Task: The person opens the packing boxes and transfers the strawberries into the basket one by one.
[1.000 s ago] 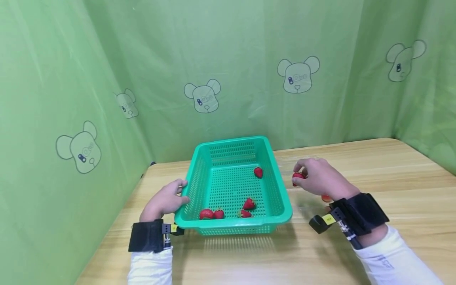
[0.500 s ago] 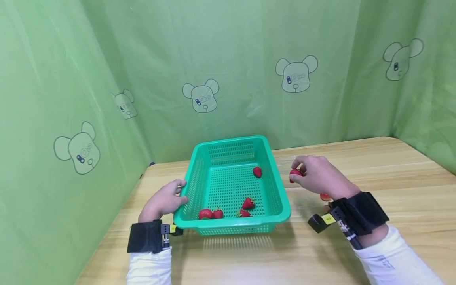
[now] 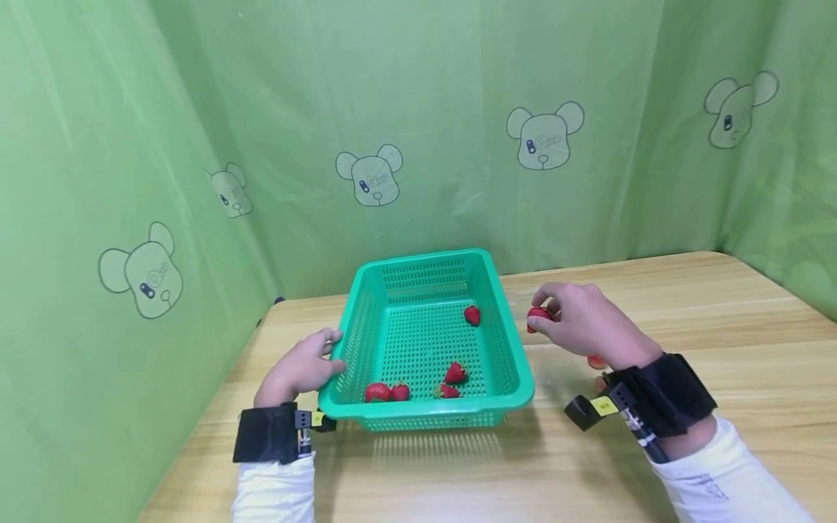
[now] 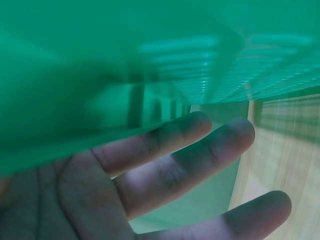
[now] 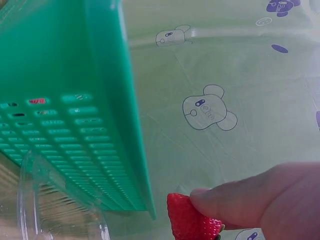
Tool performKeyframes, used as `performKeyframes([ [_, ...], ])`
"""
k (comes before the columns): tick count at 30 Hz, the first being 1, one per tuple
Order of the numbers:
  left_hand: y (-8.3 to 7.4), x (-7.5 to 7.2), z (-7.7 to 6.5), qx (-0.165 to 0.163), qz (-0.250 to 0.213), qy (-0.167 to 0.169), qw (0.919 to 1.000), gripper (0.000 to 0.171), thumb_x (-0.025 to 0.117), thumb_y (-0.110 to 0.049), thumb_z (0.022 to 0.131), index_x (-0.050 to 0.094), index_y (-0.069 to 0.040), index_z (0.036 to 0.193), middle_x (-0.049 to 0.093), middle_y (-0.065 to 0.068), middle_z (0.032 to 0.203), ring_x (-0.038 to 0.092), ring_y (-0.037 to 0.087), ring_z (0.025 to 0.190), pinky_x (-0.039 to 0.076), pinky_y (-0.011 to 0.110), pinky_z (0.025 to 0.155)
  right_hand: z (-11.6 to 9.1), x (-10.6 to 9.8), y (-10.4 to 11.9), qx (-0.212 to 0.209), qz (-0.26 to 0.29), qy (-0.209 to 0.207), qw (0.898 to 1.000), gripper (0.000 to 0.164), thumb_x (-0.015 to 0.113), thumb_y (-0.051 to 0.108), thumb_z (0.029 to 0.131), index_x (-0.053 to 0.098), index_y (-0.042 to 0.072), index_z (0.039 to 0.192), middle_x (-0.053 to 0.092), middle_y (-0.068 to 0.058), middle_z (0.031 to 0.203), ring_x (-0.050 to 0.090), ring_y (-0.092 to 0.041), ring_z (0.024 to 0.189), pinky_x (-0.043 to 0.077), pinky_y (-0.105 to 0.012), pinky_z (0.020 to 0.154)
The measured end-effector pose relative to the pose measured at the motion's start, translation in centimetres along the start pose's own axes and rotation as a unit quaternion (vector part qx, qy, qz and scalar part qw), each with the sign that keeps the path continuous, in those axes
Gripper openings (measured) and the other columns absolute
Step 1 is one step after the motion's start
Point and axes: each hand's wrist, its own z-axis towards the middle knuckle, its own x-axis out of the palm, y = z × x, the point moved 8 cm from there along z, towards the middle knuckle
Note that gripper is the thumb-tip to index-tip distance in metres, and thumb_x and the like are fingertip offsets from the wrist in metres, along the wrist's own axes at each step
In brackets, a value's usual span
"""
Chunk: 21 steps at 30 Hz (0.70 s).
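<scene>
A green plastic basket [image 3: 431, 408] stands on the table, with several strawberries [image 3: 455, 373] lying inside. My left hand [image 3: 302, 372] holds the basket's left rim; its thumb and index finger meet the edge, and in the left wrist view the other fingers [image 4: 175, 175] stretch along the outside beneath the rim. Beyond the right side, my right hand [image 3: 578, 319] pinches a strawberry [image 3: 539, 318] between thumb and fingertips. Seen from the right wrist, that strawberry [image 5: 189, 217] hangs beside the basket wall [image 5: 95, 125], apart from it.
A clear plastic container [image 5: 37, 210] stands against the basket's right side. Another red fruit [image 3: 596, 362] shows partly behind my right wrist. The wooden table [image 3: 739, 312] extends to the right. Green curtains [image 3: 451, 109] with bear-head prints hang behind and at the left.
My right hand has shifted slightly left toward the basket with the strawberry in its fingers. My left hand keeps its place on the rim.
</scene>
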Motion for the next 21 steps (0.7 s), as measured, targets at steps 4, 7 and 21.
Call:
performKeyframes([
  [4, 0.0, -0.1, -0.1, -0.001, -0.002, -0.001, 1.0, 0.052, 0.056, -0.002, 0.091, 0.036, 0.007, 0.138, 0.041, 0.031, 0.141, 0.039, 0.043, 0.129, 0.041, 0.057, 0.101, 0.0, -0.1, 0.4, -0.003, 0.002, -0.005, 1.0, 0.014, 0.066, 0.017, 0.087, 0.065, 0.005, 0.095, 0.072, -0.011, 0.083, 0.064, -0.021, 0.071, 0.051, -0.038, 0.061],
  [7, 0.1, -0.1, -0.1, -0.005, -0.007, -0.002, 1.0, 0.052, 0.056, -0.002, 0.091, 0.036, 0.007, 0.138, 0.041, 0.03, 0.142, 0.039, 0.042, 0.129, 0.042, 0.056, 0.101, -0.1, -0.1, 0.7, -0.006, 0.004, -0.007, 1.0, 0.013, 0.066, 0.015, 0.087, 0.065, 0.005, 0.094, 0.072, -0.011, 0.083, 0.063, -0.021, 0.07, 0.051, -0.036, 0.059],
  [21, -0.2, 0.1, 0.0, 0.001, -0.006, -0.001, 1.0, 0.053, 0.056, -0.001, 0.09, 0.035, 0.008, 0.138, 0.037, 0.029, 0.146, 0.036, 0.042, 0.132, 0.039, 0.056, 0.103, -0.2, -0.1, 1.7, -0.013, 0.011, -0.017, 1.0, 0.013, 0.068, 0.014, 0.086, 0.064, 0.004, 0.093, 0.071, -0.01, 0.081, 0.063, -0.017, 0.067, 0.05, -0.031, 0.053],
])
